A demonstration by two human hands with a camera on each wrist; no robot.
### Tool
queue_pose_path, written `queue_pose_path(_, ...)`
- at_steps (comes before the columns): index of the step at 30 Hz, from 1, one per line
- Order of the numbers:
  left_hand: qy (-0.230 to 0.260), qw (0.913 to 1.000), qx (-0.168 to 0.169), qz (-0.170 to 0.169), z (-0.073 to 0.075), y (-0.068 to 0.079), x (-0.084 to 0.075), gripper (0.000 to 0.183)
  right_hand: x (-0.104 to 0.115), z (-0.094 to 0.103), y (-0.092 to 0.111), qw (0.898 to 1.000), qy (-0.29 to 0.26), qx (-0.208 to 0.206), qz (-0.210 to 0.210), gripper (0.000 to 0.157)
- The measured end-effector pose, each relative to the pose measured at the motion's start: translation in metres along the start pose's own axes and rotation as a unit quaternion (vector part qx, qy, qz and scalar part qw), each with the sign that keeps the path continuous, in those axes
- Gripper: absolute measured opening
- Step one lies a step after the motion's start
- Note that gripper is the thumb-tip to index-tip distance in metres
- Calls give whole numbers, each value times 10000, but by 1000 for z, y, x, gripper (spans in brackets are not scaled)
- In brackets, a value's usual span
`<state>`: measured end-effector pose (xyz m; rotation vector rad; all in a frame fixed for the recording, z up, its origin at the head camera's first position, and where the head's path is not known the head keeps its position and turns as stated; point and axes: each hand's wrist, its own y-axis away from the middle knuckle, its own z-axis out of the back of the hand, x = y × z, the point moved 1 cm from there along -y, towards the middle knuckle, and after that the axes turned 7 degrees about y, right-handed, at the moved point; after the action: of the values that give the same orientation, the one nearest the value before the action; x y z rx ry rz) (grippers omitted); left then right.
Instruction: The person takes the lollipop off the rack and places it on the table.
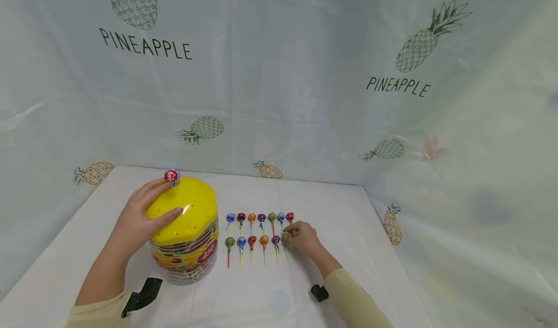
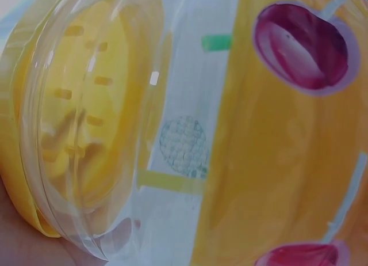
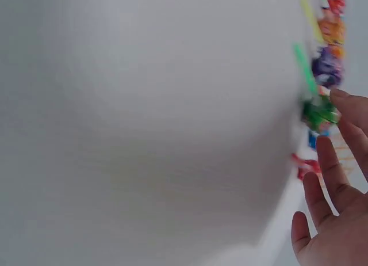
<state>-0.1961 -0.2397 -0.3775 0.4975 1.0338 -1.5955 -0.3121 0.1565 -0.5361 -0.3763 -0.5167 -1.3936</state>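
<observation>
A clear plastic candy jar [image 1: 187, 262] with a yellow lid [image 1: 193, 207] stands on the left of the table. My left hand [image 1: 141, 211] rests on the lid, fingers and thumb spread across its top. A round red and blue lollipop-shaped piece [image 1: 172, 176] shows at those fingertips. On the right, my right hand [image 1: 305, 238] has thumb and index finger at the head of a green lollipop [image 3: 319, 114], pinching it at the end of the nearer row. Its green stick points toward me. The other right fingers are spread apart.
Several lollipops in coloured wrappers lie in two rows; a purple one [image 1: 276, 240] is beside the green one, and a red one [image 1: 289, 216] ends the farther row. A white cloth covers the table [image 1: 244, 299]. Pineapple-print curtains [image 1: 279, 100] hang behind and at the sides.
</observation>
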Motion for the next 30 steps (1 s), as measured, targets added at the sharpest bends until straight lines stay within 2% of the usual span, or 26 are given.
queue_pose_path(6,-122,9998,-128,41,-1,6,-4,65,31,34,6,9949,-750,-271,619,26)
queue_pose_path(15,-177,9989,-440,68,-5,13,-7,63,101,75,16,9734,-1673,-360,1524,25)
queue_pose_path(23,-162,9971,-696,260,-7,14,-10,59,166,84,21,9462,-2221,32,2354,22)
queue_pose_path(30,-24,9952,-967,157,-12,7,-10,54,215,81,20,9210,-2561,146,2932,22)
